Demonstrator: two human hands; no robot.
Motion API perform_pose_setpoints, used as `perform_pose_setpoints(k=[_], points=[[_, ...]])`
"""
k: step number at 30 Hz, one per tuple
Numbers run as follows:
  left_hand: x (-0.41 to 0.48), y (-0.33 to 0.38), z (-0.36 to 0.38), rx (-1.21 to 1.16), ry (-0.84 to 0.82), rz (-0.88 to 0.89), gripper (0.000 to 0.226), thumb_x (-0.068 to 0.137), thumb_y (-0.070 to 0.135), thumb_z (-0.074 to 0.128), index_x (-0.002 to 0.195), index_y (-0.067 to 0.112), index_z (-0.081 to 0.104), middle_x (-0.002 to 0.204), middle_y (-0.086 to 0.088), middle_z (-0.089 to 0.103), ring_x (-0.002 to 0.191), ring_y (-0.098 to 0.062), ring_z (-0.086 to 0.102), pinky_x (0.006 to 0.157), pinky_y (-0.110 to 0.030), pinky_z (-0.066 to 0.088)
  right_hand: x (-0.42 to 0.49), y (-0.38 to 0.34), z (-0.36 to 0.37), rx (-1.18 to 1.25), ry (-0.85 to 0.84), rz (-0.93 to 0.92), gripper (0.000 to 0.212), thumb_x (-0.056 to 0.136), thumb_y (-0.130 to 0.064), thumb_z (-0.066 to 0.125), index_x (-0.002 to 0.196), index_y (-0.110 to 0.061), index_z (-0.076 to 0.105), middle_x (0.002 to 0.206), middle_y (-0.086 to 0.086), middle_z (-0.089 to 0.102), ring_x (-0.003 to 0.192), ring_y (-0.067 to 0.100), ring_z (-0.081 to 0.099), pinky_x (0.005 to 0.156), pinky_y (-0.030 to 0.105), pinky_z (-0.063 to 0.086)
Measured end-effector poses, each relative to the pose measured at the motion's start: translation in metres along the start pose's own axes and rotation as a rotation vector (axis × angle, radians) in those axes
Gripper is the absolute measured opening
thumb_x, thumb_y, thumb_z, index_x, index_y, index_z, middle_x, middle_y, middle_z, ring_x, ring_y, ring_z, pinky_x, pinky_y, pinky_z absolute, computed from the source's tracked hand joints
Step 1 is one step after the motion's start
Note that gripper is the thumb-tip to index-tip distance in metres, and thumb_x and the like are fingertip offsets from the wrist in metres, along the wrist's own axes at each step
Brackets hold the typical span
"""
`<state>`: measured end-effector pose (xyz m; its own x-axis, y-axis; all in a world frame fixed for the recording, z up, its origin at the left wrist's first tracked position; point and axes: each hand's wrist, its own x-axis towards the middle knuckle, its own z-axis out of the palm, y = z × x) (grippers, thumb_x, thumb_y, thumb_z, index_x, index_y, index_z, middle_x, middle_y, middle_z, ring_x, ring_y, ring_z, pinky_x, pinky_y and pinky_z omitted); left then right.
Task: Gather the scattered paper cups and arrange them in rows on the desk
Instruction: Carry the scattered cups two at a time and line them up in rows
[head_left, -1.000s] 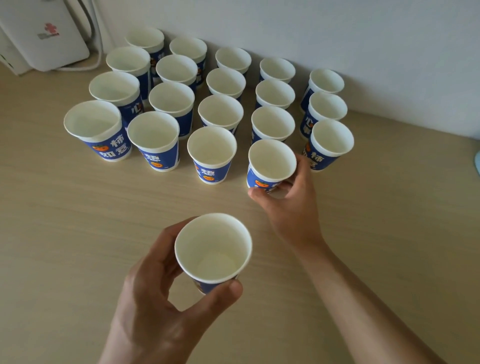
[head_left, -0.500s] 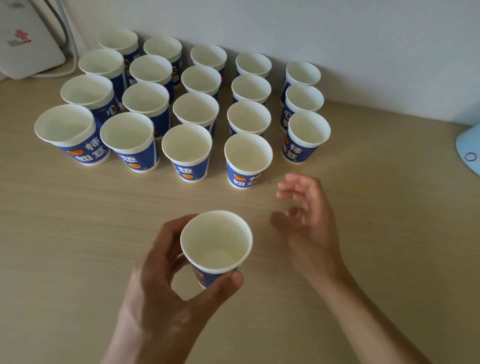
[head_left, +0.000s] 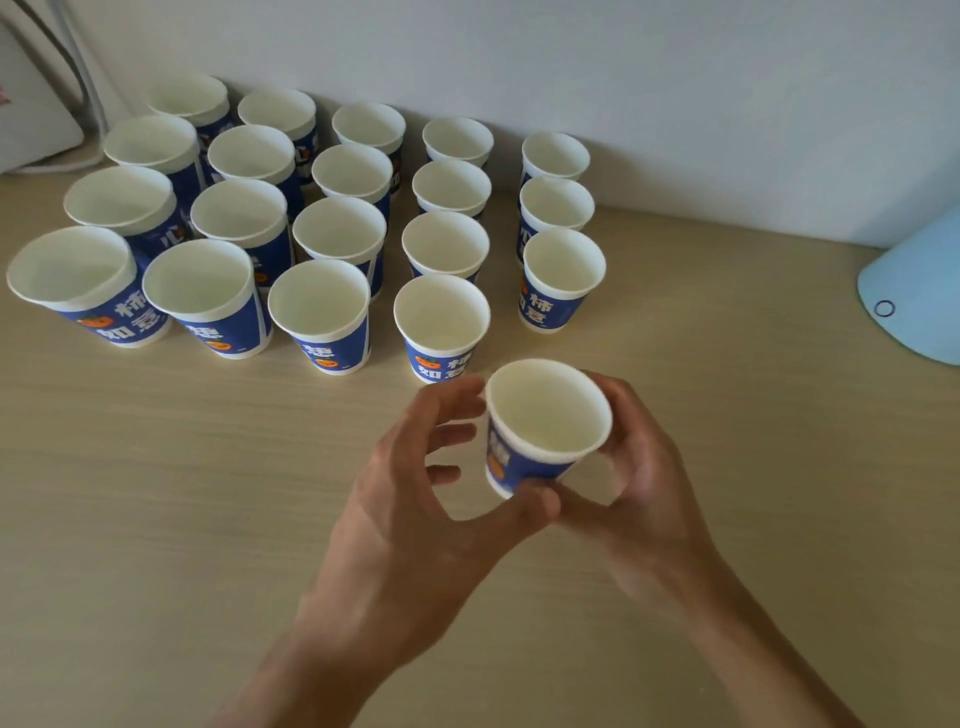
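Open desk in front, cups packed behind

Bare desk (head_left: 156, 519) filled the lower and right frame, passable; upright paper cups (head_left: 322, 312) crowded the upper left against the wall (head_left: 675, 78), and a blue object (head_left: 914, 301) blocked the right edge.

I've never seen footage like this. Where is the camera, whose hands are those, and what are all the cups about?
There is no machine here. A person wears a wide-angle camera on the head, so you look down at their own two bare hands.

On the pale wooden desk, against the wall, stand nineteen blue-and-white paper cups in five lines running toward the wall: four lines of four, and the rightmost of three, ending at its front cup.

One more cup, the held cup, sits tilted between the hands. The left hand has its thumb at the base; the right hand wraps its far side. It probably goes in front of the short line.
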<state>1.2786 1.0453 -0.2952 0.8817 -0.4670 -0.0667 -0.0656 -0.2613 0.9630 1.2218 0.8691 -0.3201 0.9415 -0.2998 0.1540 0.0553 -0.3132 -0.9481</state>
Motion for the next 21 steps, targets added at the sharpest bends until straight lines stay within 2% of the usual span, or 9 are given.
perform_pose_setpoints(k=[4,8,10,14,17,21], points=[[-0.009,-0.008,-0.006,-0.005,0.038,-0.059,0.078,0.051,0.062,0.079,0.123,0.045,0.056,0.123,0.025,0.065,0.116,0.003,0.061,0.092,-0.029,0.055,0.013,0.019,-0.003,0.027,0.186,0.058,0.064,0.064,-0.027,0.086,0.120,-0.038,0.056,0.119,-0.013,0.068,0.108,0.013,0.067,0.084,0.029,0.055],[-0.021,-0.013,-0.009,-0.019,0.046,-0.099,0.071,0.051,0.060,0.079,0.118,0.045,0.058,0.120,0.024,0.067,0.114,0.001,0.063,0.092,-0.032,0.055,0.028,0.033,0.000,0.029,0.230,0.104,0.064,0.064,-0.019,0.085,0.117,-0.038,0.053,0.112,-0.017,0.068,0.094,0.011,0.069,0.077,0.023,0.055],[-0.026,-0.015,-0.010,-0.017,0.050,-0.105,0.071,0.052,0.060,0.078,0.118,0.043,0.059,0.119,0.024,0.068,0.114,0.000,0.064,0.092,-0.033,0.055,0.034,0.037,0.003,-0.001,0.240,0.090,0.065,0.066,-0.020,0.085,0.119,-0.036,0.053,0.112,-0.018,0.067,0.092,0.011,0.068,0.076,0.020,0.054],[-0.035,-0.016,-0.011,-0.005,0.070,-0.101,0.069,0.051,0.059,0.077,0.116,0.043,0.060,0.118,0.025,0.069,0.112,0.000,0.065,0.091,-0.034,0.055,0.041,0.041,0.008,0.003,0.262,0.074,0.065,0.068,-0.017,0.084,0.124,-0.026,0.052,0.112,-0.018,0.066,0.090,0.012,0.067,0.078,0.022,0.055],[-0.038,-0.016,-0.012,-0.005,0.091,-0.098,0.069,0.050,0.057,0.077,0.116,0.043,0.060,0.117,0.024,0.069,0.112,-0.002,0.066,0.090,-0.035,0.055,0.044,0.044,0.008,-0.005,0.269,0.058,0.064,0.071,-0.009,0.085,0.125,-0.021,0.053,0.110,-0.024,0.066,0.089,0.002,0.064,0.076,0.012,0.048],[-0.039,-0.015,-0.015,-0.008,0.088,-0.096,0.067,0.051,0.056,0.077,0.115,0.044,0.061,0.117,0.024,0.069,0.113,-0.002,0.065,0.090,-0.035,0.055,0.046,0.049,0.009,-0.016,0.282,0.052,0.063,0.071,-0.006,0.084,0.125,-0.020,0.053,0.109,-0.028,0.064,0.088,-0.004,0.062,0.076,0.009,0.046]])
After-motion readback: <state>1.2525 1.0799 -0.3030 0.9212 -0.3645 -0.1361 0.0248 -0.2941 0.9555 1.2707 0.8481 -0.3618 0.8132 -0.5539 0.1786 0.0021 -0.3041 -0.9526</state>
